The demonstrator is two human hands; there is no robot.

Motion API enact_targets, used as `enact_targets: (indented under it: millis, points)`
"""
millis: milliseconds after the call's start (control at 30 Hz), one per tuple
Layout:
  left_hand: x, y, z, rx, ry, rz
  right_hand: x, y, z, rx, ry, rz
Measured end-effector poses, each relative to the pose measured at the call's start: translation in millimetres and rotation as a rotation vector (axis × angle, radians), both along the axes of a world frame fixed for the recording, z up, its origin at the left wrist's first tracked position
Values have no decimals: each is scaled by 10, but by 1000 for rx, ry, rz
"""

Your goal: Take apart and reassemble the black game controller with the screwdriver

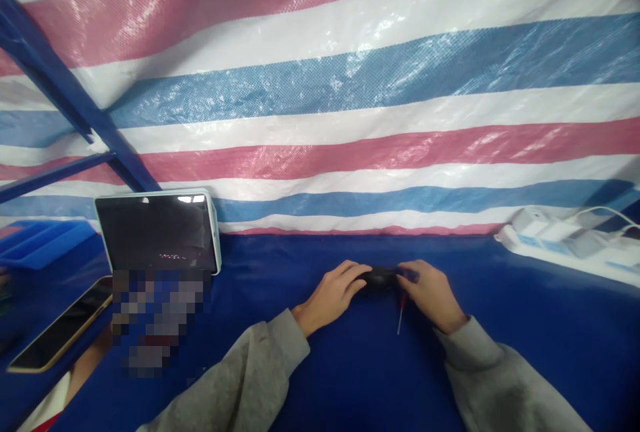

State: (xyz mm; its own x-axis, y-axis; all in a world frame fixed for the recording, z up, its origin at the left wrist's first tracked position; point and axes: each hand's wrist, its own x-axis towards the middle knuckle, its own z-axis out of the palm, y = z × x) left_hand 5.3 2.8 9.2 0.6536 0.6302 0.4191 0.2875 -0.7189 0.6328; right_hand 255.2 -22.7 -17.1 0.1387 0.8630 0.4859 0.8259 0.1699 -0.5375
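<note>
Black object [381, 278] in grip of left fingers [353, 275] and right fingers [413, 267], red screwdriver [402, 301] beneath the latter

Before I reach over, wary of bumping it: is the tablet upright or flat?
Upright: the tablet stands, screen facing the camera, top edge in front of the striped sheet.

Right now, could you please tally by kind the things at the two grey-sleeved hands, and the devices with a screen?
Black object: 1
Screwdriver-like tool: 1
Phone: 1
Tablet-like screen: 1
Total: 4
</note>
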Motion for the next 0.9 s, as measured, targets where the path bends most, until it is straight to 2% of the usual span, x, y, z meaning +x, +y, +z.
enact_targets:
  millis: [100, 233, 300, 367, 467, 533, 733, 833, 900]
  points:
    - [15, 42, -35, -36, 35, 76, -43, -17, -3, -21, -20, -4]
    - [32, 86, -115, -4, 160, 208, -125, -82, 59, -18, -50, -34]
    - [40, 102, -155, 21, 196, 229, -169, -109, 86, 26, -78, 44]
    - [47, 111, -183, 44, 223, 237, -202, -119, 84, 55, -123, 186]
    - [50, 106, -188, 48, 239, 239, -221, -106, 33, 18, -182, 338]
    - [43, 91, -166, 31, 219, 246, -216, -93, 0, -31, -194, 357]
    - [11, 57, -93, 27, 125, 232, -219, -103, 23, -141, -206, 290]
    - [26, 45, -97, 48, 91, 238, -251, -124, 30, -117, -247, 311]
    - [27, 22, -67, 88, -1, 279, -278, -137, 23, -80, -282, 382]
